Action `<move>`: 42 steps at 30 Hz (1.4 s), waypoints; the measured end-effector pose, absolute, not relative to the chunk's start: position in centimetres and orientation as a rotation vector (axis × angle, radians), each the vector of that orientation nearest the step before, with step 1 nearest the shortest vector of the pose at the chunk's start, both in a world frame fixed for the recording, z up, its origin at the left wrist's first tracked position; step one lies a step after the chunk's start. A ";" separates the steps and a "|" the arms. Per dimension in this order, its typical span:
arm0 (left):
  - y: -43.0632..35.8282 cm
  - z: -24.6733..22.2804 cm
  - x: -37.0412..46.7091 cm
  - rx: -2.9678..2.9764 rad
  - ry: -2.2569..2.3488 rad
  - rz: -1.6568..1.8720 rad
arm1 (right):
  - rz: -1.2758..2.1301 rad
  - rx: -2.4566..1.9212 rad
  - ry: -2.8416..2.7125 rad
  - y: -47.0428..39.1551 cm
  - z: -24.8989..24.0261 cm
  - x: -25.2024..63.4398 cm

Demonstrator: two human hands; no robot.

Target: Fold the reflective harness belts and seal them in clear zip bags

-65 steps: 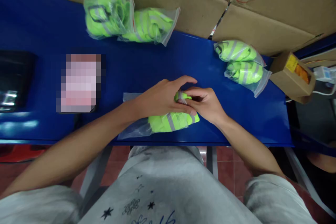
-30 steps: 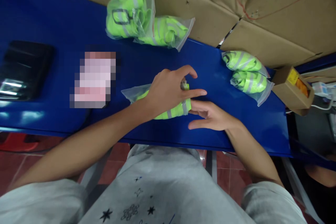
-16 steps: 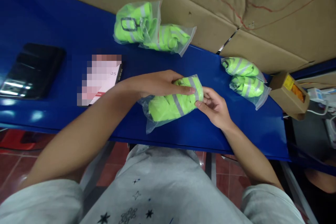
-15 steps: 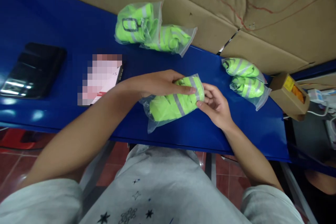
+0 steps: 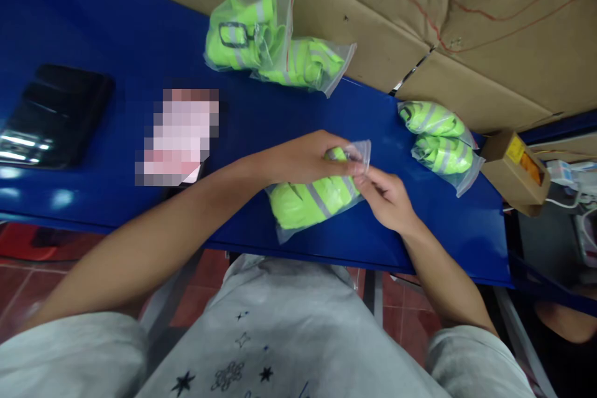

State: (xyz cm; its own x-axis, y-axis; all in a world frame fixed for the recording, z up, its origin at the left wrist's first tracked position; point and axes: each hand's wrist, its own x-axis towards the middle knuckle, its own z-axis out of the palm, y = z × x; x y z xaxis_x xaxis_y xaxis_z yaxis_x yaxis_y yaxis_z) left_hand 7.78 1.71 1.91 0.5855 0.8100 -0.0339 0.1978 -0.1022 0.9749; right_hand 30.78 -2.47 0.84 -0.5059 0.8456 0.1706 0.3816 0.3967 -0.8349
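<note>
A clear zip bag filled with folded neon-green webbing with grey reflective stripes lies tilted over the blue table near its front edge. My left hand reaches across the top of the bag, its thumb meeting the bag's top edge. My right hand pinches the same edge at the right end, fingers curled. Both hands' fingertips come together there, and a flap of clear plastic sticks up just behind them. The left fingers behind the bag are partly hidden.
Two filled bags of the same green material lie at the back, with two more bags at the right beside a small cardboard box. A pixelated phone-like object and a black glossy case lie on the blue table at left.
The bag's plastic top edge now stands up past the webbing. My right hand's fingers have closed to a pinch on it, and my left hand has shifted slightly right.
</note>
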 end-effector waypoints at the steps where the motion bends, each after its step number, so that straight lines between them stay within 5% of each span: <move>1: 1.9 1.9 7.7 1.565 0.902 0.713 | 0.849 -1.072 -2.019 -2.3 1.0 30.9; 5: 2.3 2.2 7.4 1.207 0.984 0.923 | 0.470 -1.137 -1.809 -1.1 1.3 31.8; 12: 2.9 1.4 7.2 0.995 0.941 0.909 | 1.218 -1.170 -1.569 0.7 -0.5 31.9; 42: 2.0 -0.5 9.6 0.788 0.996 1.191 | 1.274 -1.255 -1.373 1.0 -2.3 33.5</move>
